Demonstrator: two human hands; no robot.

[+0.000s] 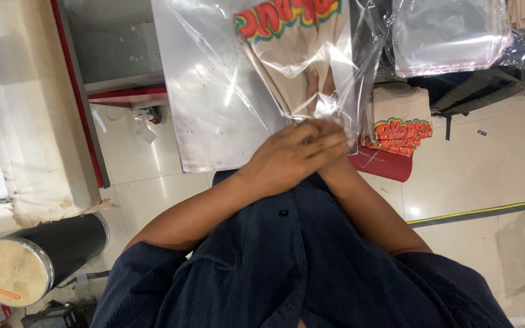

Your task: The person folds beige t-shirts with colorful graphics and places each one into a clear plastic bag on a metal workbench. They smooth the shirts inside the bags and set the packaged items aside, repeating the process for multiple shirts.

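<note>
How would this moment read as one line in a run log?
left hand: over right hand, at bag mouth | right hand: mostly hidden | clear plastic bag: holds folded beige printed shirt | steel table

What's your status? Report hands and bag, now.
Left hand over right hand, both at the clear plastic bag mouth. Folded beige t-shirt inside. Nothing blocking.

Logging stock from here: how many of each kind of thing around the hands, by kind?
Folded beige printed T-shirt in a clear bag: 1
Stack of folded beige printed T-shirts: 1
Pile of empty clear bags: 1
Metal table: 1
Black roll: 1
Total: 5
</note>
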